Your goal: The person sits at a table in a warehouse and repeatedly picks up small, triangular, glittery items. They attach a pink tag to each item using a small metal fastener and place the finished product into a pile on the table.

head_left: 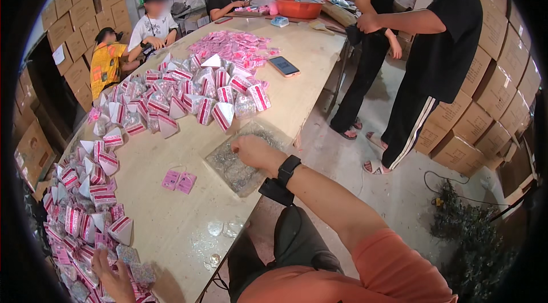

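My right hand [255, 153], with a black band on its wrist, reaches into a shallow clear tray [248, 190] of small silvery pieces. Its fingers are curled down among them; what they pinch, if anything, is hidden. My left hand [113, 278] is low at the left with its fingers apart, over the near end of a long pile of pink-and-white wedge-shaped packets [85, 211]. Clear bags of glittery bits [142, 273] lie beside it. Two small pink cards [178, 181] rest on the table between the pile and the tray.
The wooden table [165, 229] also bears more wedge packets [188, 92], flat pink packets [231, 47], a phone [283, 66] and a red basin [298, 8]. Several people sit along the far side; two stand at the right. Stacked cartons [456, 126] line the walls.
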Action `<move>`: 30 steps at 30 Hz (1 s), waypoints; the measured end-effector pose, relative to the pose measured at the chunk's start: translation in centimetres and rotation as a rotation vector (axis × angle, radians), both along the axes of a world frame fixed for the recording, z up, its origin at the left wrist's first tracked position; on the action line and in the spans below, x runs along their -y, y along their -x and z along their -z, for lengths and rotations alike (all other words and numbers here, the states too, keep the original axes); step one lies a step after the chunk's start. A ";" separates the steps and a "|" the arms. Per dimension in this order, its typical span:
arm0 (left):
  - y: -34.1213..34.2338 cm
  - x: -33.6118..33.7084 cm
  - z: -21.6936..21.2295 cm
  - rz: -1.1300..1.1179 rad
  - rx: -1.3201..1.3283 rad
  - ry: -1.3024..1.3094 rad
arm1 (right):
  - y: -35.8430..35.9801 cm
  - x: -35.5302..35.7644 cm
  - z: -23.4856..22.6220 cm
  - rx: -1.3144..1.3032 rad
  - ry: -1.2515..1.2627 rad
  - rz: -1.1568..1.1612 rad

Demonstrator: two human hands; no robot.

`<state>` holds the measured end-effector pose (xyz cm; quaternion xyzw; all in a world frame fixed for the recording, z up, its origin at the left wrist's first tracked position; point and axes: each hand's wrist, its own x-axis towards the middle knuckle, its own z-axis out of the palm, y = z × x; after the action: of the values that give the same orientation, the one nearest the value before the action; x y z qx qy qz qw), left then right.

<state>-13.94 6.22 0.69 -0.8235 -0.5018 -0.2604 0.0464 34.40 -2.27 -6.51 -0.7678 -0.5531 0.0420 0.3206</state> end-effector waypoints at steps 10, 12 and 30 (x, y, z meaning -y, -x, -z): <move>-0.2 0.5 0.2 0.007 0.021 0.020 | 0.2 -0.2 0.7 0.079 0.024 0.020; -0.2 0.6 0.1 0.017 0.015 0.022 | 0.0 -0.3 0.4 0.114 0.054 0.011; -1.2 2.1 -0.4 0.077 -0.003 0.016 | 0.3 0.4 -1.1 -0.248 -0.190 -0.056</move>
<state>-12.75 4.16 1.08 -0.8430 -0.4718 -0.2567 0.0303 34.12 -2.65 -5.39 -0.7073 -0.5318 0.0929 0.4564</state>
